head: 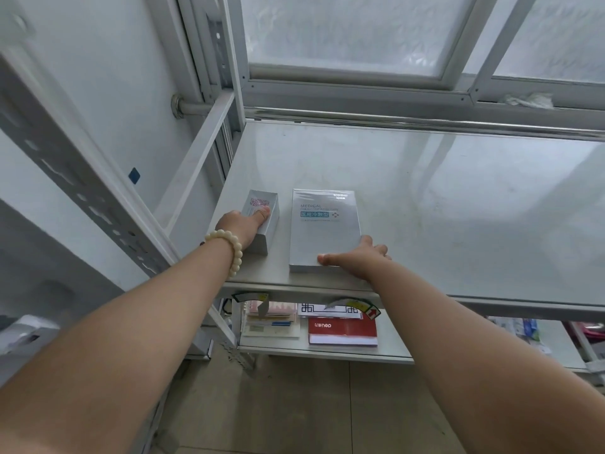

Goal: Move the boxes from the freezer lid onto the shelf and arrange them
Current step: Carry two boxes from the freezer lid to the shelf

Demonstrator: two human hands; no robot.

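Observation:
A small silver box [265, 221] with a pink pattern on top lies near the left end of the white shelf [458, 208]. My left hand [240, 226], with a bead bracelet on the wrist, grips its near left side, thumb on top. Beside it to the right lies a larger flat silver box [322, 231] printed "MEDICAL". My right hand [357, 257] rests on that box's near right corner, fingers spread along its front edge. The two boxes lie side by side with a small gap between them.
A window frame [393, 90] runs along the back of the shelf. Perforated metal uprights [98, 204] stand at the left. On the lower shelf lie a red box [342, 330], notebooks [271, 322] and other packets [520, 329]. Tiled floor shows below.

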